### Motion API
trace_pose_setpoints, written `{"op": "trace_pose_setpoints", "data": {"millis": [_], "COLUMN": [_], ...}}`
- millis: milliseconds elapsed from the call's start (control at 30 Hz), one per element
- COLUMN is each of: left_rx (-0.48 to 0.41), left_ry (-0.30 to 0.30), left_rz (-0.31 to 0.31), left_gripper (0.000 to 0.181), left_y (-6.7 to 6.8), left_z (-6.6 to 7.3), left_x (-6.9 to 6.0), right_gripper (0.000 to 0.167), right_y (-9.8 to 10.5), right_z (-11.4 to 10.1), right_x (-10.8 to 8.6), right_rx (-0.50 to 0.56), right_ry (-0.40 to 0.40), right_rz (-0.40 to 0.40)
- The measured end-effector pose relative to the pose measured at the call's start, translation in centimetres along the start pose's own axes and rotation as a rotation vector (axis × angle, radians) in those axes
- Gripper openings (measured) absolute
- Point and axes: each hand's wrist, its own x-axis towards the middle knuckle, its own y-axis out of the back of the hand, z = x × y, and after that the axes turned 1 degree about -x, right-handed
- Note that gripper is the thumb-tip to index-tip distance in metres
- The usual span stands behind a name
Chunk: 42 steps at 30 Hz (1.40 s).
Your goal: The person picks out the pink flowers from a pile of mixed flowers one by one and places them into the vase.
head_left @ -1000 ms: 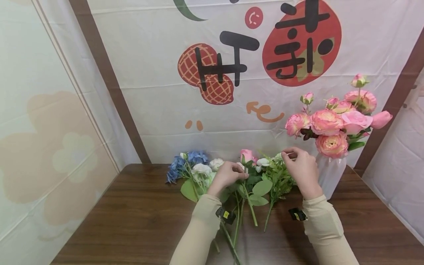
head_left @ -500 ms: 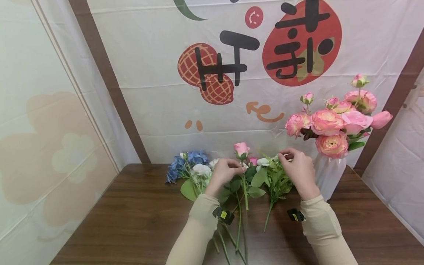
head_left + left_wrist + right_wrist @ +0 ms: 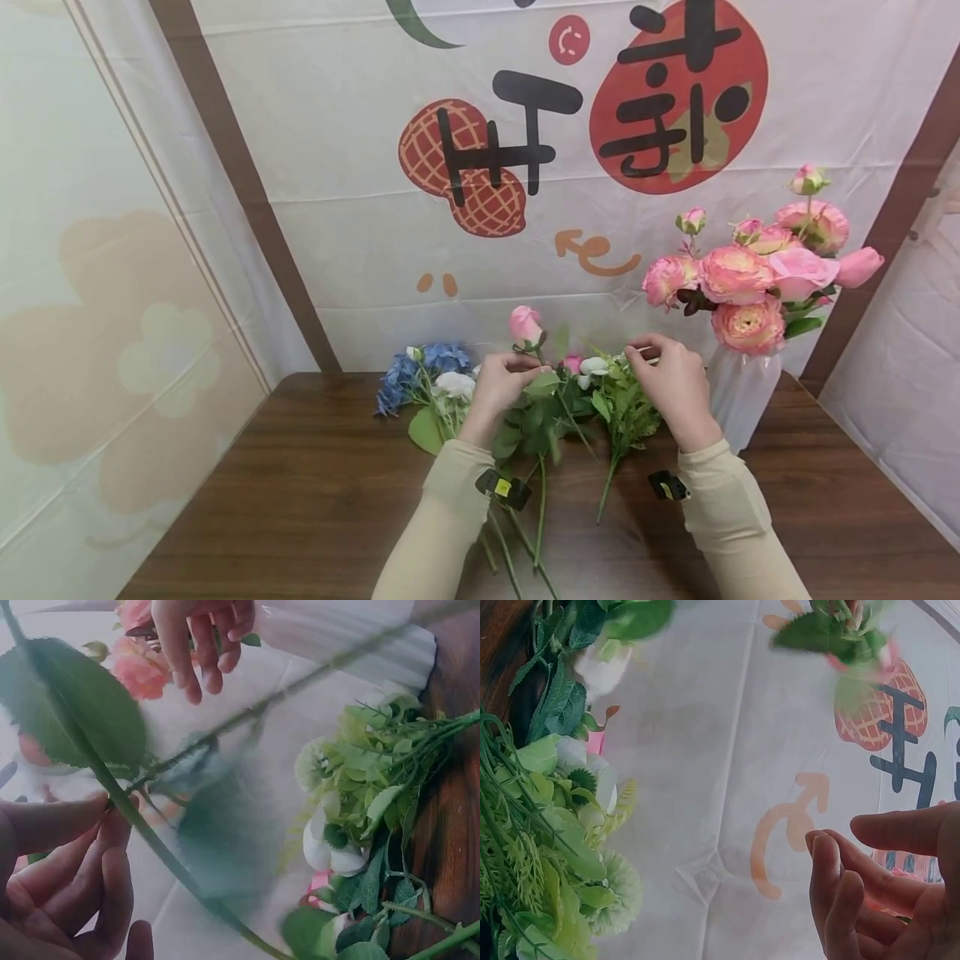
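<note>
My left hand (image 3: 498,387) pinches the stem of a pink rose (image 3: 525,323) between thumb and fingertips, just below its bloom. The rose is lifted above the other flowers, its stem slanting down to the right. In the left wrist view, its leaf (image 3: 82,705) and stem cross in front, partly blurred. My right hand (image 3: 675,385) hovers over a green leafy sprig (image 3: 630,412), near the vase. In the right wrist view, that hand's fingers (image 3: 889,881) are loosely curled, holding nothing.
A white vase (image 3: 738,400) of pink flowers (image 3: 738,275) stands at the table's back right. Blue flowers (image 3: 420,375), a white flower (image 3: 453,386) and several loose stems lie on the wooden table (image 3: 300,492). A printed curtain (image 3: 360,242) hangs behind.
The pink rose has risen out of the pile and tilted left, its stem end swinging up to the right. My left hand has lifted slightly; the right has drifted a little left.
</note>
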Motion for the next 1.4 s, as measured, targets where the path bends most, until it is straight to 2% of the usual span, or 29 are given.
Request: {"op": "trace_pose_setpoints", "data": {"millis": [300, 667, 867, 1133, 1400], "left_rx": [-0.009, -0.108, -0.147, -0.222, -0.305], "left_ry": [-0.022, -0.064, -0.071, -0.121, -0.152], "left_rz": [-0.019, -0.048, -0.007, 0.043, 0.101], "left_gripper": [0.018, 0.02, 0.02, 0.016, 0.016], "left_y": [0.0, 0.1, 0.1, 0.2, 0.4], "left_z": [0.4, 1.0, 1.7, 2.5, 3.2], "left_x": [-0.2, -0.8, -1.1, -1.6, -2.1], "right_gripper": [0.027, 0.027, 0.029, 0.025, 0.025], "right_y": [-0.3, -0.5, -0.3, 0.1, 0.5], "right_z": [-0.2, -1.0, -1.6, -2.9, -3.8], "right_x": [-0.1, -0.6, -0.9, -1.5, -2.2], "right_rx": [0.0, 0.033, 0.054, 0.093, 0.1], "right_ry": [0.011, 0.055, 0.095, 0.174, 0.217], "right_rz": [-0.005, -0.031, -0.026, -0.001, -0.014]}}
